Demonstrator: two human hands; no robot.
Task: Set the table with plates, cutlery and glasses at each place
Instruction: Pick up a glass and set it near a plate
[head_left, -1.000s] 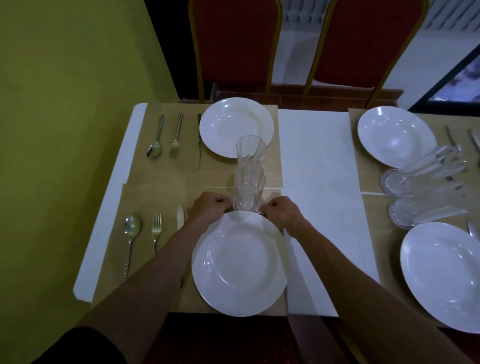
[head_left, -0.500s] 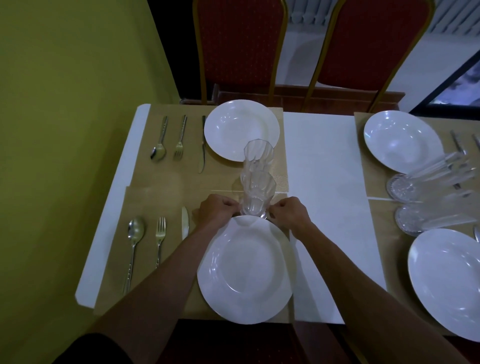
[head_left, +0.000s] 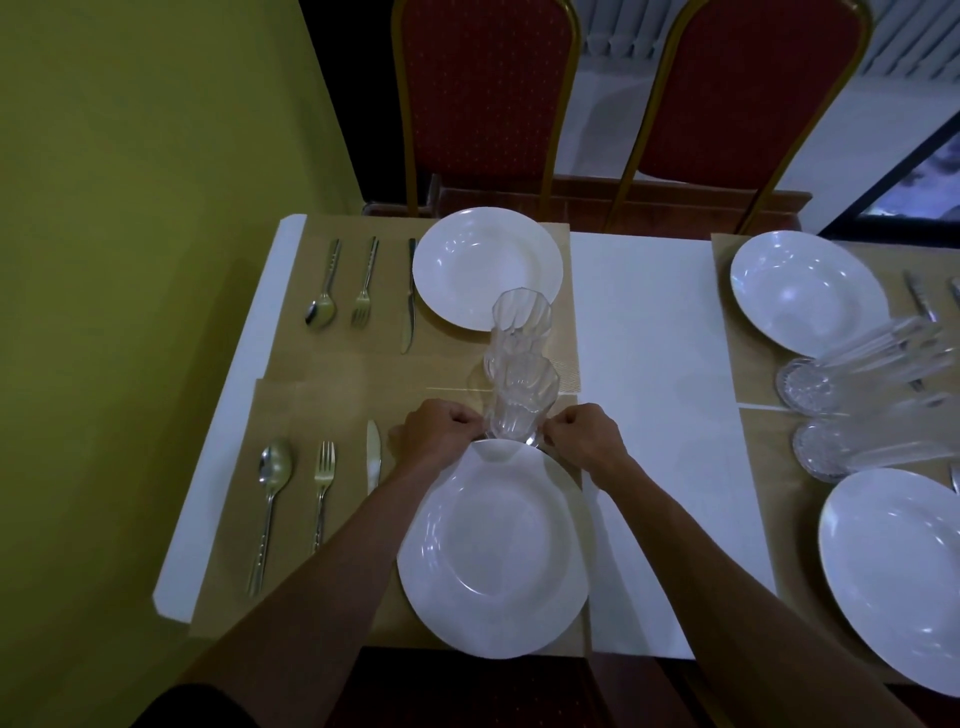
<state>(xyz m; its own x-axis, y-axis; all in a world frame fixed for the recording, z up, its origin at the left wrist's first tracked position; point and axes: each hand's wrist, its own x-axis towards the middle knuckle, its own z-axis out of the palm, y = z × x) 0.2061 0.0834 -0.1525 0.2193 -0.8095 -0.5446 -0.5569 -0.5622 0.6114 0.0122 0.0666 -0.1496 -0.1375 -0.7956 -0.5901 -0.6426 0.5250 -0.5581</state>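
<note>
Lying left of near plate (head_left: 493, 551): spoon (head_left: 272, 467), fork (head_left: 323, 467), knife (head_left: 373, 457). Left hand (head_left: 436, 434) still pinching base of fluted glass (head_left: 519, 405); right hand (head_left: 584, 441) pinching opposite side. Glass standing upright at plate's far rim, barely shifting since a second ago. Place setting likely nearing completion.

Tight in the middle here: the near glass (head_left: 519, 400) has the near plate (head_left: 493, 561) just beside it at 6 o'clock and the far glass (head_left: 521, 322) right behind at 12, with the far plate (head_left: 483, 265) beyond. The left hand (head_left: 436, 436) and right hand (head_left: 582, 441) block its foot at 9 and 3. Past the right hand at 3 there's an open lane of bare white tablecloth (head_left: 649, 405), ending at two more glasses (head_left: 852, 369). At 9, bare placemat (head_left: 322, 405) runs up to the knife (head_left: 373, 462).
</note>
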